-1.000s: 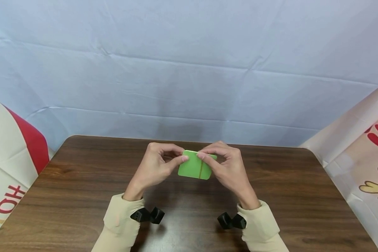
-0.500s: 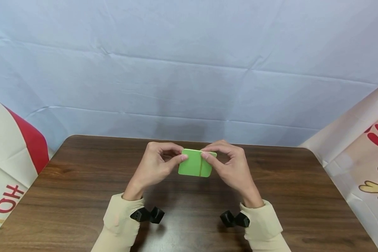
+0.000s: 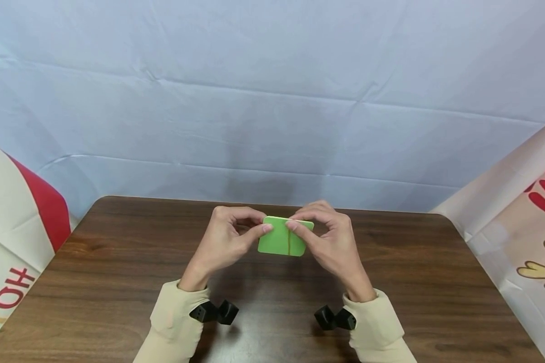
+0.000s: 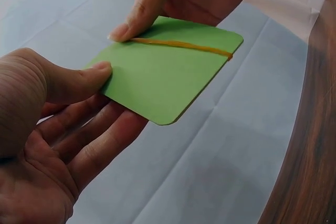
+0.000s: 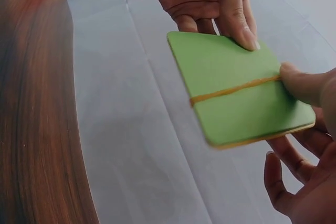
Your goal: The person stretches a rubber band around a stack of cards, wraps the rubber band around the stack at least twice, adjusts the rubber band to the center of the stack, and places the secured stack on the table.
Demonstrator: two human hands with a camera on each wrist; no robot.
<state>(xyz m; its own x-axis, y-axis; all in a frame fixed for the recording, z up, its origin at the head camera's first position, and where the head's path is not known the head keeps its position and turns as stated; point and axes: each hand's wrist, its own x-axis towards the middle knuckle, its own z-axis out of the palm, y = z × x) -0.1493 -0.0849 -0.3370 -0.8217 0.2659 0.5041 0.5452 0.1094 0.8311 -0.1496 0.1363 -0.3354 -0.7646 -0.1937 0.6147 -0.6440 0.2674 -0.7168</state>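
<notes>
Both hands hold up a small green card (image 3: 274, 241) with rounded corners, above the table. A thin yellow-brown rubber band (image 4: 184, 45) runs across its face, nearer the right end. Whether the card is one thick piece or a stack, I cannot tell; a pale edge shows in the right wrist view. My left hand (image 3: 224, 239) pinches the upper left edge, thumb in front and fingers behind. With the thumb tip on the band at the upper edge, my right hand (image 3: 333, 242) pinches the card there. The card's back is hidden.
A dark wooden table (image 3: 263, 312) lies below the hands. Behind it hangs a creased pale blue cloth (image 3: 254, 101). Printed sheets flank it, the left sheet (image 3: 9, 212) with a red stripe, the right sheet (image 3: 527, 242) with a cartoon. Black wrist cameras sit on both cuffs.
My right hand shifts slightly right along the card's upper edge, then back left onto the band. The band, slanted a second ago, runs nearly straight down now. The left hand barely moves.
</notes>
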